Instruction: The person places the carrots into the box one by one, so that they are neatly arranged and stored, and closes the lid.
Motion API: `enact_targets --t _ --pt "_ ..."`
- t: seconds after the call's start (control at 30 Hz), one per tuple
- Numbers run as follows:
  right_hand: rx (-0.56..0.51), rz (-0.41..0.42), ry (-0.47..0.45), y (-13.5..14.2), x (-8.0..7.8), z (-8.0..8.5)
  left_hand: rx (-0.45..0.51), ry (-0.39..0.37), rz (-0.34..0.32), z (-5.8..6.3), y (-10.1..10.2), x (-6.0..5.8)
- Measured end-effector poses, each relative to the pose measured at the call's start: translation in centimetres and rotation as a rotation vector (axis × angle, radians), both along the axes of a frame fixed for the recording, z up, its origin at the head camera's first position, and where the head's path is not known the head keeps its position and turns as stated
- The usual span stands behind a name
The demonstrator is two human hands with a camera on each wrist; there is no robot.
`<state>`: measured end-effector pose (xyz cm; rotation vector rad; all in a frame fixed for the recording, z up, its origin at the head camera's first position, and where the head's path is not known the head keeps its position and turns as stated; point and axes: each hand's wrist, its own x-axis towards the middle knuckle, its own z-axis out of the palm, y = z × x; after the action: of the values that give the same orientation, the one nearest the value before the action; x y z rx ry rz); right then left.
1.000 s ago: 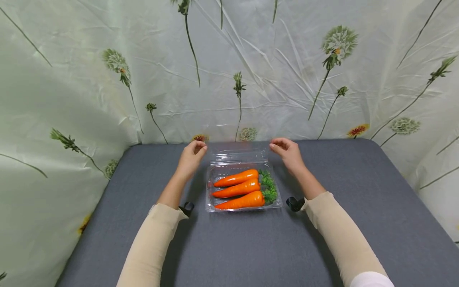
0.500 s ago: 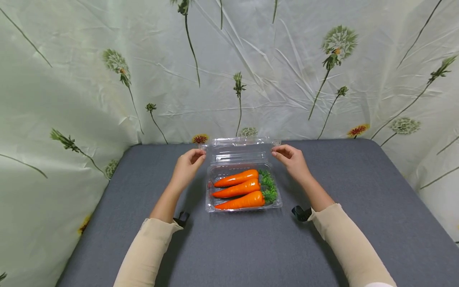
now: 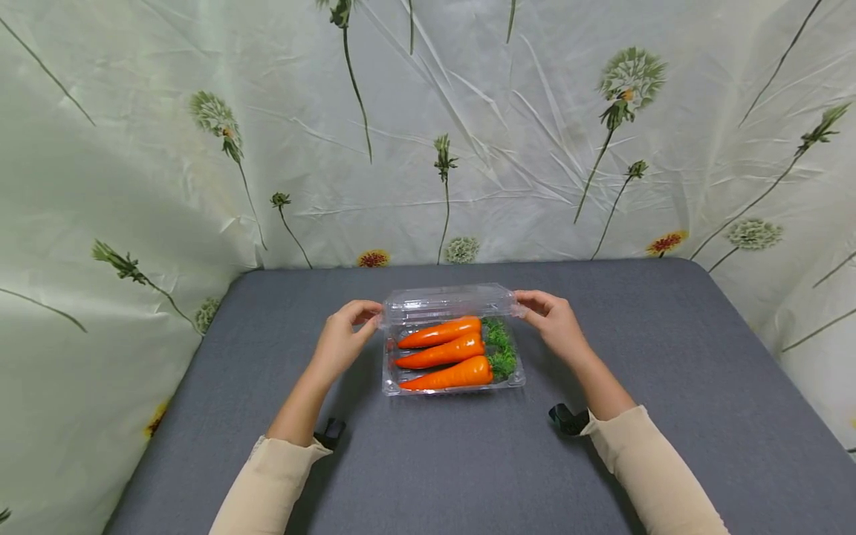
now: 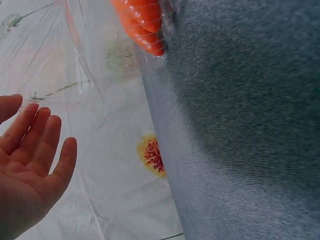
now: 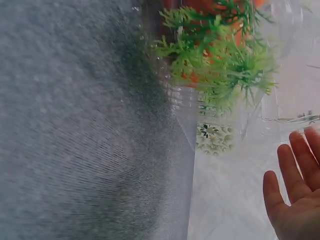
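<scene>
A clear plastic clamshell box [image 3: 389, 383] rests on the grey table, its lid [image 3: 449, 301] tilted up over the far side. Three orange carrots [image 3: 441, 360] lie side by side in it, their green tops [image 3: 500, 349] toward the right. At the lid's left front corner, my left hand [image 3: 341, 338] pinches the plastic between thumb and fingers. My right hand [image 3: 558, 328] pinches the opposite corner. The left wrist view has my left thumb and fingers [image 4: 50, 140] at the lid's edge. In the right wrist view, the green tops [image 5: 220, 65] show through the clear wall.
The grey cloth-covered table [image 3: 669, 357] spreads out around the box. Behind it hangs a pale curtain [image 3: 508, 148] printed with dandelions and other flowers, reaching down to the table's far edge. A small black device [image 3: 568, 420] sits at the right wrist, another [image 3: 331, 433] at the left.
The lid has swung forward and down from standing open at the back, now partly covering the box's far side. Both hands have come nearer with its corners. The carrots have not moved.
</scene>
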<state>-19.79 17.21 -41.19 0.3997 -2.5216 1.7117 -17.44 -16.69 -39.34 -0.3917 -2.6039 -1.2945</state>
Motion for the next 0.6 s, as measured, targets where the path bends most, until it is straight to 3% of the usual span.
enact_targets --t 0.33,0.6 --pt "-0.001 0.064 -0.006 0.2 2.0 -0.2 -0.079 -0.076 -0.031 -0.8 -0.3 1.4" --pt "-0.039 0.138 -0.084 0.9 2.5 -2.1 -0.109 -0.156 -0.084 -1.3 -0.7 2.4"
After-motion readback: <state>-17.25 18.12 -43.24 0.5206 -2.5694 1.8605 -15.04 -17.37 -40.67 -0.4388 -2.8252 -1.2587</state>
